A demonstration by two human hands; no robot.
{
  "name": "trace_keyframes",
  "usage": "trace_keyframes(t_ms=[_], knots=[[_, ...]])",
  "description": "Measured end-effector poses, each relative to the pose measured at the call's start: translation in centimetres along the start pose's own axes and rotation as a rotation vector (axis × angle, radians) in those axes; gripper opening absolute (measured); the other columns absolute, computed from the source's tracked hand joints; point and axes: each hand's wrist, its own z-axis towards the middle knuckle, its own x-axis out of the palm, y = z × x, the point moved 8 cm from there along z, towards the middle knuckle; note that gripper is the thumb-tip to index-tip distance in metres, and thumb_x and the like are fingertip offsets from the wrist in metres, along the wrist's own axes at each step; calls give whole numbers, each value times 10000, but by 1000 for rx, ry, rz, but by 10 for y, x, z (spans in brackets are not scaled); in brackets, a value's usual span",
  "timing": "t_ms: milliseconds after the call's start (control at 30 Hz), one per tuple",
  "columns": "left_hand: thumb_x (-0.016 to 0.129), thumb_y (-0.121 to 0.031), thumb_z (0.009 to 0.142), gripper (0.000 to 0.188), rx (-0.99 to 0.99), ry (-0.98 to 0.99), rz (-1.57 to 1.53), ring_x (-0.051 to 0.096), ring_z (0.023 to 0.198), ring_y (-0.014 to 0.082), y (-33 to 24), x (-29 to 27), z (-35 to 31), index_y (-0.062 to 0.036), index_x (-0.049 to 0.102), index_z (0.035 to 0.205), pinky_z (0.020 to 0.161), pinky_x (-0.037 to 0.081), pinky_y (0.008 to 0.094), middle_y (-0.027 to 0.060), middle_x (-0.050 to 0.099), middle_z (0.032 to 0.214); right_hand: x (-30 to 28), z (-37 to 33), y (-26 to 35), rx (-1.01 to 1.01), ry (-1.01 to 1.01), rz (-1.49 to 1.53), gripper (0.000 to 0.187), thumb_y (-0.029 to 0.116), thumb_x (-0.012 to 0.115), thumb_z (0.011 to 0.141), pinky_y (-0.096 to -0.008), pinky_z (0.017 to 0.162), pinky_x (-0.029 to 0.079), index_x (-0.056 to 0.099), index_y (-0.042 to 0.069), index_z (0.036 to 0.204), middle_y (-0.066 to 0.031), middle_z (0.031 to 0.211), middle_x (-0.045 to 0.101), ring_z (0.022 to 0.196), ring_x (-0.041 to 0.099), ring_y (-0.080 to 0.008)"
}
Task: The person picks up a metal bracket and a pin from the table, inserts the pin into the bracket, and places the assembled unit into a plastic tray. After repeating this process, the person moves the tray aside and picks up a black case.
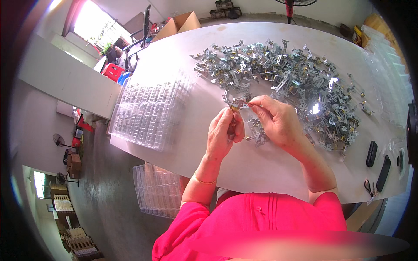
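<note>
Near the front middle of the white table, my left hand (pixel 222 132) is closed around a small silver metal bracket (pixel 237 104) with a brass-coloured part below it. My right hand (pixel 278 122) meets it from the right, thumb and forefinger pinched at the bracket's end. A small reddish bit shows at those fingertips, too small to name. Just beyond both hands spreads a big heap of similar metal brackets (pixel 278 71), some with brass-coloured parts. A few loose ones lie under and beside my right hand.
Stacked clear plastic trays (pixel 148 117) with rows of small parts stand at the table's left. More clear trays (pixel 156 191) sit lower, below the table edge. Two black tools (pixel 383 174) and small pliers (pixel 370 190) lie at right. Clear plastic packaging (pixel 383 82) covers the far right.
</note>
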Motion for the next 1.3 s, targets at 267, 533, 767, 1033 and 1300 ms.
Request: trace_keyframes(t_ms=[267, 533, 767, 1033, 1300], knots=[[408, -356, 1090, 361, 91, -30, 274, 437, 524, 81, -5, -6, -3, -57, 542, 938, 484, 341, 231, 27, 537, 671, -3, 0, 5, -41, -1, -104, 94, 126, 633, 946, -421, 644, 499, 648, 73, 1022, -138, 833, 670, 749, 659, -342], [391, -344, 1094, 363, 62, -12, 166, 439, 520, 81, -5, 0, -5, -57, 530, 920, 484, 340, 229, 28, 531, 663, -3, -1, 10, 9, 21, -77, 77, 119, 633, 954, -400, 612, 498, 654, 70, 1009, -147, 823, 668, 711, 659, -341], [389, -362, 1094, 379, 101, -15, 320, 435, 522, 90, -13, 2, -12, -46, 520, 929, 485, 348, 240, 41, 523, 665, -3, -3, 17, -9, 13, -53, 80, 103, 637, 956, -375, 598, 490, 649, 54, 1018, -151, 825, 670, 670, 650, -314], [421, -348, 1092, 382, 163, 71, 447, 451, 570, 71, -12, 6, -15, -19, 577, 978, 523, 352, 231, 14, 532, 737, 2, -5, 9, 113, 114, -4, 131, 87, 617, 969, -348, 566, 475, 625, 58, 1096, -143, 742, 651, 610, 640, -227], [433, -331, 1093, 364, 146, 119, 459, 453, 605, 68, -7, 9, -14, -11, 592, 1028, 538, 372, 234, 1, 534, 759, 1, -6, 11, 136, 171, 33, 170, 56, 554, 992, -341, 615, 520, 609, 58, 1152, -147, 772, 669, 700, 697, -226]])
